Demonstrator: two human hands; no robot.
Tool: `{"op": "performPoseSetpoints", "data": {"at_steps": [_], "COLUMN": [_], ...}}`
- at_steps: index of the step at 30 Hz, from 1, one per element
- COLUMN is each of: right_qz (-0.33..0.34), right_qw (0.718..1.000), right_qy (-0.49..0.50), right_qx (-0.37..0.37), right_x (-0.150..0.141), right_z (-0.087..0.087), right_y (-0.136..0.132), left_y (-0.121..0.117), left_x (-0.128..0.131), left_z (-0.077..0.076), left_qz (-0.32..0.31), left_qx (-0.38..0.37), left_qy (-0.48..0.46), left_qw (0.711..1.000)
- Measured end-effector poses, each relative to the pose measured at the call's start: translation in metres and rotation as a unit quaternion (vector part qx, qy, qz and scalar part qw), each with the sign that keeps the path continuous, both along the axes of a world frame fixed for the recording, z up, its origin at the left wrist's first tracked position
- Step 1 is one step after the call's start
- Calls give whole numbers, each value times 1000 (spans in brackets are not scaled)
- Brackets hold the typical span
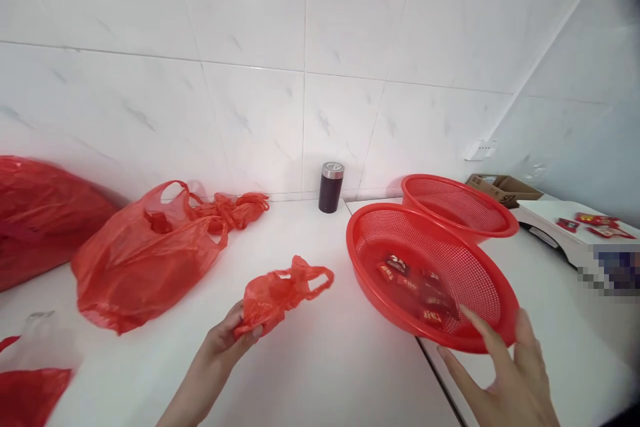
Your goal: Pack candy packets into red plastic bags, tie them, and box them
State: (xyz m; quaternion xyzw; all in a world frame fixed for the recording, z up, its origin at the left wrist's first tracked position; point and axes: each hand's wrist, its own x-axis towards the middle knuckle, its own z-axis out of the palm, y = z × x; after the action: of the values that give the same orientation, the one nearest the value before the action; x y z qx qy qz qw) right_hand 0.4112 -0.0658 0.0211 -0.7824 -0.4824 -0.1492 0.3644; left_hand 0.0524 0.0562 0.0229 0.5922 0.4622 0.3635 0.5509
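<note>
My left hand [227, 340] pinches a small crumpled red plastic bag [283, 290] and holds it just above the white counter. My right hand [505, 373] grips the near rim of a red mesh basket [370, 227], thumb outside and fingers reaching inside, and the basket is tilted up. Several small red and dark wrapped packets [417, 287] lie in the basket's bottom. A second red mesh basket [460, 203] sits behind it.
A large red plastic bag [145, 257] lies at the left, with more red bags [35, 213] beyond it and at the lower left corner [30, 393]. A dark jar with a metal lid [331, 187] stands by the tiled wall. A white scale [565, 227] with packets and a cardboard box [503, 188] are at the right.
</note>
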Motion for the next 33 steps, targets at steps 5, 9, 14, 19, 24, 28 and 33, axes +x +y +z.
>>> {"op": "performPoseSetpoints", "data": {"at_steps": [5,9,14,19,24,28,33], "right_qz": [256,413,414,511,429,457,430], "right_qw": [950,840,831,834,866,832,857], "right_qy": [154,328,365,175,56,143,179], "right_qx": [-93,-128,-64,-117,-252,-282,-221], "right_x": [-78,-110,-118,-165,-171,-139,-140], "right_z": [44,43,52,44,-8,-8,7], "right_y": [23,59,71,64,87,92,85], "left_y": [-7,-8,-5,-10,-13,-3,-14], "left_x": [2,-11,-42,-29,-22,-50,-42], "left_z": [-4,-12,-20,-9,-7,-21,-2], "left_qz": [-61,-71,1,2,-13,66,321], "left_qx": [26,48,24,-7,-51,-99,90], "left_qy": [12,29,40,-3,-68,-110,36], "left_qw": [998,996,999,1000,996,987,942]}}
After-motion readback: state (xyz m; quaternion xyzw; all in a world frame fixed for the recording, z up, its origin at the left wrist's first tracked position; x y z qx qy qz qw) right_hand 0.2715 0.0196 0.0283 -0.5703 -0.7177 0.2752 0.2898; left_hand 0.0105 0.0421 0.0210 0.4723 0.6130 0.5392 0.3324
